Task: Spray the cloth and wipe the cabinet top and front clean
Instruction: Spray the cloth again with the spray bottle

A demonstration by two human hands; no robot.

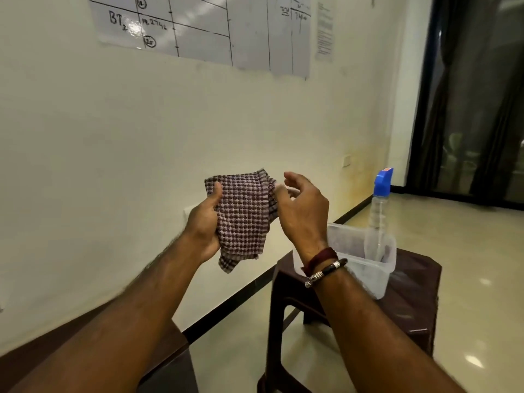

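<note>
Stool (411,282): dark brown plastic, standing on the glossy pale floor (467,236).
Tub (368,268): clear plastic, set on the stool's top.
Wall chart (215,26): white sheet with a handwritten ruled grid.
Curtain (465,89): dark, hanging at right.

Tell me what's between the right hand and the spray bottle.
Nothing: head view shows only bare wall between the right hand and spray bottle.
</note>
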